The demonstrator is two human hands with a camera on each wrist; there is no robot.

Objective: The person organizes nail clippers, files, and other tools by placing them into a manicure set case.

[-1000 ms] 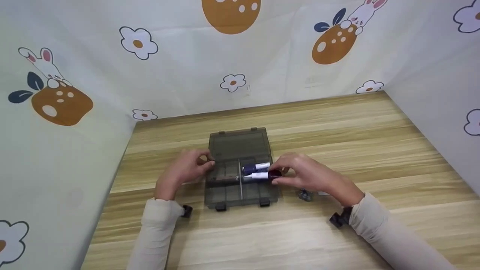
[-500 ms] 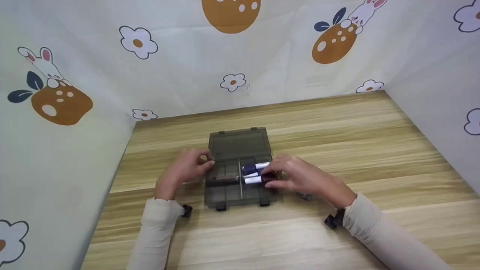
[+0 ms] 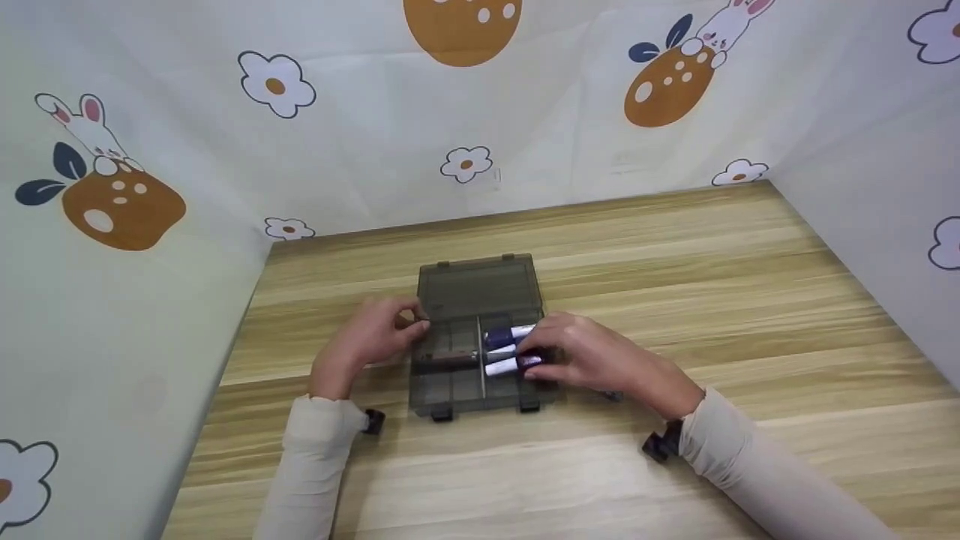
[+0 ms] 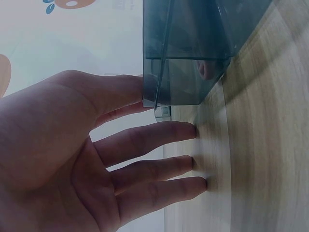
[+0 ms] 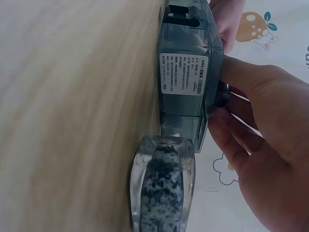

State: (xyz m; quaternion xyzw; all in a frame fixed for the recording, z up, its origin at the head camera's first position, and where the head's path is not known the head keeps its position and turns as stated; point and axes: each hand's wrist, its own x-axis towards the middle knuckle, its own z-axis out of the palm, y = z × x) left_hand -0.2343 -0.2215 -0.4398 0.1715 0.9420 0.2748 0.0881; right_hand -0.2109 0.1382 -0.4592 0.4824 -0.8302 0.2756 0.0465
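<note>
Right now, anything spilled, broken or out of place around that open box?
No spill or breakage visible. One oddity: the speckled bottle lies on its side on the table, outside the open box, beside its right end. It stands out because the other bottles are in or over the box's right half.

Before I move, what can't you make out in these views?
- Head: right end of the front bottle, behind the right hand.
- Head: most of the speckled bottle, also behind that hand; right wrist: cut off by the bottom edge.
- Right wrist: fine print on the sticker, too small.
- Left wrist: part of the grey box, past the top edge.
</note>
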